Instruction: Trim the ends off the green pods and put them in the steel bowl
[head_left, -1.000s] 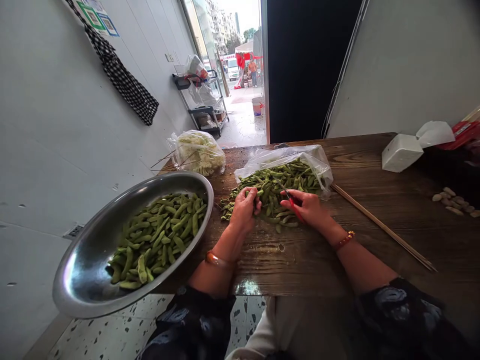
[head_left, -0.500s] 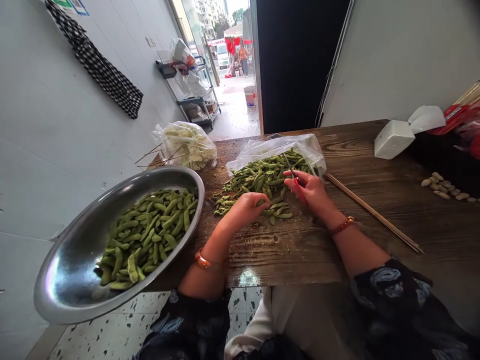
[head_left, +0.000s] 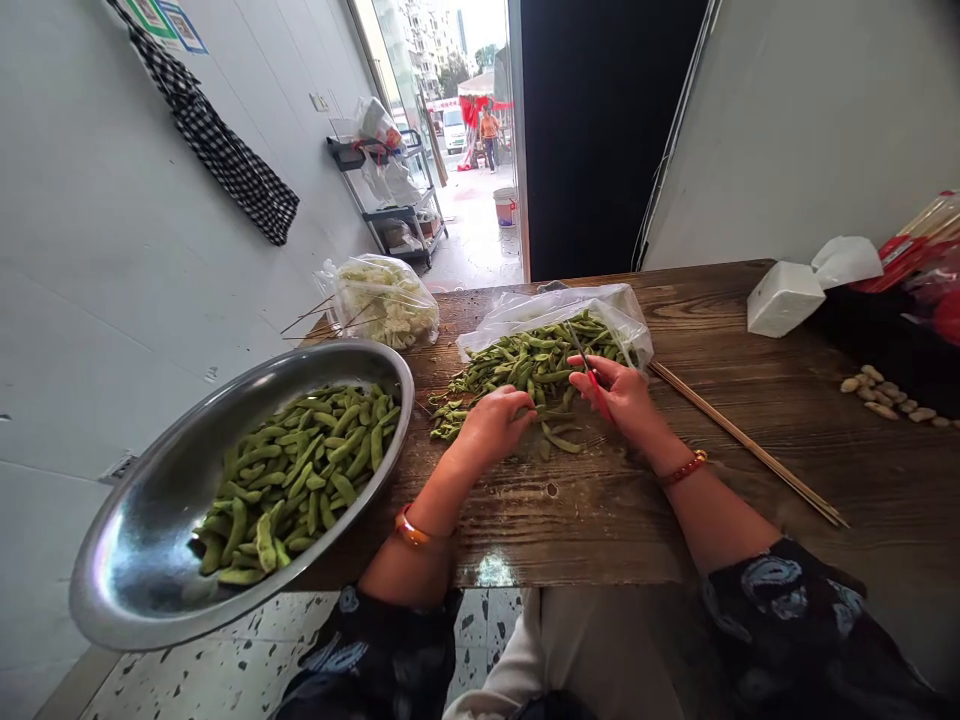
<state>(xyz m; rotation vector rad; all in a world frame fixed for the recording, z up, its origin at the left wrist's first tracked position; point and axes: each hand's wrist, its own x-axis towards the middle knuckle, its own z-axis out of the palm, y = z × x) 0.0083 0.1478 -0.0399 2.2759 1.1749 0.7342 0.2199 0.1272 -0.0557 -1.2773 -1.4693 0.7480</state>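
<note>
My right hand [head_left: 619, 395] is closed around a pair of red-handled scissors [head_left: 596, 388], their blades pointing up and away over the pile of edamame pods [head_left: 517, 358]. Left of it, my left hand [head_left: 493, 428] has its fingers curled in a pinch at the pile's near edge; a bit of green pod shows at the fingertips, mostly hidden by them. A few loose pods [head_left: 559, 438] lie on the wood between both hands. The pile spills from a clear plastic bag [head_left: 559, 300]. At the left, a tilted steel basin [head_left: 150, 540] holds many more pods.
Behind the basin sits a bag of cauliflower [head_left: 386, 300] with thin sticks beside it. Bamboo skewers [head_left: 750, 445] lie across the wooden table [head_left: 637, 530] at the right. Farther right are a white tissue pack [head_left: 784, 298] and several peanuts [head_left: 885, 392]. A person [head_left: 489, 135] is outside the doorway.
My left hand has shifted slightly down, and the loose pods beside it have moved a little. My right hand keeps the scissors nearly in place. The whole view has tilted up slightly.
</note>
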